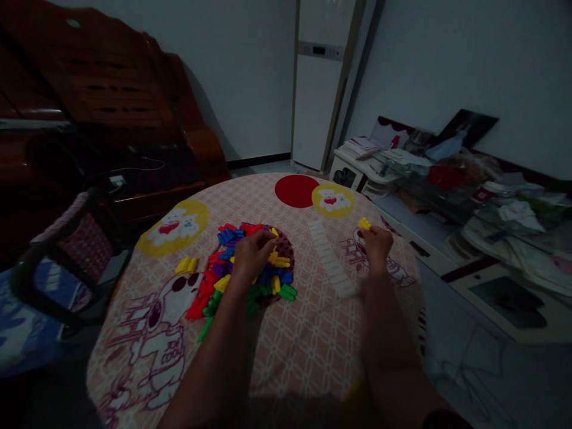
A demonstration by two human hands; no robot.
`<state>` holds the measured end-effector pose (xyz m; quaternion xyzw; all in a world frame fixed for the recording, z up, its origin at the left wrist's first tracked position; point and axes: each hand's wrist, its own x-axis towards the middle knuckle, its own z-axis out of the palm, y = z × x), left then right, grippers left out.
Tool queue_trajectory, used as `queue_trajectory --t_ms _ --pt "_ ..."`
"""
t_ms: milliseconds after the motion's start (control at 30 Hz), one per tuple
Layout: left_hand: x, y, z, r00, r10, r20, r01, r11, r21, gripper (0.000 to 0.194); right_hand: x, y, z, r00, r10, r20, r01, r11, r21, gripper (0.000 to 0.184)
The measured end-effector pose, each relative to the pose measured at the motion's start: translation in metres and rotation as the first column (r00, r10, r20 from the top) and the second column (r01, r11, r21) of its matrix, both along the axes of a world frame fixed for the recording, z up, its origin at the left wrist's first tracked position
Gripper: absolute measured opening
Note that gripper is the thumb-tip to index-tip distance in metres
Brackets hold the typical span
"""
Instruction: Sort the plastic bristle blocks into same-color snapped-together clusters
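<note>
A heap of small plastic building blocks in red, blue, green, yellow and purple lies on the patterned tablecloth. Over the right part of this heap is my left hand, its thumb and fingers drawn together. Yellow blocks show by its fingertips, but what is pinched, if anything, cannot be made out. My right hand is away to the right, above the tablecloth, and pinches a yellow block between thumb and fingers. Between the hands runs a pale, whitish strip. A few yellow blocks sit left of the heap.
Toward the table's far edge are a red round mat and a yellow bear picture. A chair stands at left, before a wooden sofa. At right is a low cabinet loaded with clutter.
</note>
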<state>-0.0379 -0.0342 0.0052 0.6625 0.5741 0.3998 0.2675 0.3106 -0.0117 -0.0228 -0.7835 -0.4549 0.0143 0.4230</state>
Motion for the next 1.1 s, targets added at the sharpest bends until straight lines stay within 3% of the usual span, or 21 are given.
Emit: queue_trajectory --t_ms 133,267,367,467,600,700,767,833,933,1000,1100 --pt "-0.021 0.002 0.009 0.982 0.124 -0.141 -0.123 0.992 0.016 0.029 0.021 -0.007 -0.013 0.981 -0.184 0.062 0.192 0.964 -0.184 0.027" --pt "-0.025 -0.001 0.013 0.948 0.035 -0.318 -0.061 0.996 -0.072 0.025 0.016 -0.005 -0.013 0.958 -0.273 0.09 0.287 0.903 -0.32 0.033" --pt "-0.016 -0.003 0.01 0.899 -0.007 -0.439 -0.032 0.996 -0.082 0.027 0.011 -0.005 -0.008 0.953 -0.289 0.094 0.304 0.915 -0.264 0.039" --pt "-0.004 -0.005 0.005 0.837 -0.054 -0.545 0.003 0.996 -0.094 0.033 0.006 -0.006 -0.003 0.952 -0.297 0.069 0.301 0.952 -0.06 0.046" --pt "0.002 -0.005 0.001 0.817 -0.104 -0.567 0.038 0.991 -0.126 0.035 -0.016 -0.001 0.002 0.996 -0.084 -0.037 0.089 0.985 0.15 0.04" --pt "0.0 -0.002 -0.002 0.896 -0.097 -0.434 0.059 0.993 -0.101 0.032 -0.05 0.004 0.005 0.943 0.222 -0.248 -0.196 0.972 0.127 0.036" --pt "0.0 0.001 -0.005 0.962 -0.108 -0.252 0.09 0.993 -0.079 0.03 -0.077 0.005 0.006 0.809 0.42 -0.411 -0.42 0.903 0.095 0.036" --pt "0.003 0.002 -0.008 0.99 -0.132 -0.039 0.131 0.99 -0.046 0.029 -0.103 0.002 0.006 0.634 0.574 -0.519 -0.621 0.777 0.101 0.035" --pt "0.014 0.001 -0.012 0.974 -0.154 0.168 0.154 0.988 0.015 0.026 -0.134 -0.003 0.005 0.41 0.666 -0.623 -0.791 0.6 0.121 0.038" --pt "0.023 -0.002 -0.013 0.972 -0.149 0.181 0.142 0.989 0.053 0.023 -0.146 -0.006 0.003 0.343 0.666 -0.662 -0.825 0.55 0.127 0.044" --pt "0.034 -0.005 -0.014 0.98 -0.157 0.125 0.147 0.986 0.084 0.025 -0.151 -0.006 0.002 0.312 0.658 -0.685 -0.83 0.54 0.141 0.049"
